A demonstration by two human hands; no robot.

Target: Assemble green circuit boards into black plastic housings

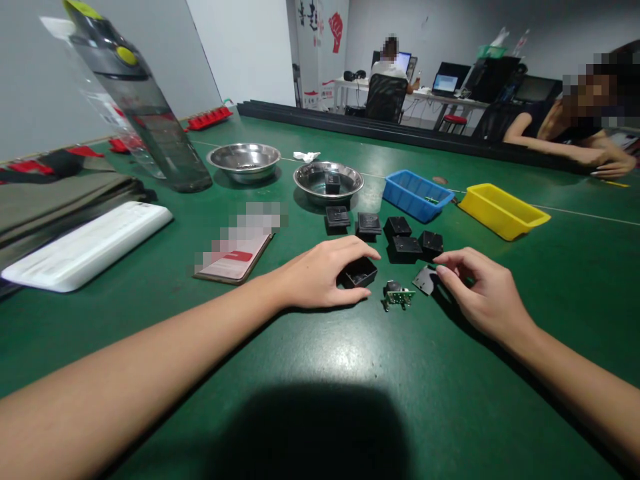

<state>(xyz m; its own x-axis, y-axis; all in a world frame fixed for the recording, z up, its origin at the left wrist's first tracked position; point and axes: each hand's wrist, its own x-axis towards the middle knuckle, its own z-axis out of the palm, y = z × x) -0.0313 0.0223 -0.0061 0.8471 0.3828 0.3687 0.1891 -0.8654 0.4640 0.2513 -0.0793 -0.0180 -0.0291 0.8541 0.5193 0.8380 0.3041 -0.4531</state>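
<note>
My left hand (330,273) curves around a small open black plastic box (361,273), thumb on the near side and fingers on the far side. Something dark lies inside the box, too shaded to name. With thumb and forefinger, my right hand (483,287) pinches a thin dark flat plate (425,280) by its edge, tilted just above the table. Between the hands sits a small green circuit board (399,296) with a dark round component and metal prongs. Just beyond are several black plastic boxes (406,248).
Two steel bowls (245,155) stand farther back, the nearer one holding a black part. A blue tray (417,193) and a yellow tray (505,212) are at right. Left are a phone (240,253), a white power bank-like bar (90,247) and a water bottle (150,113). Two people sit beyond.
</note>
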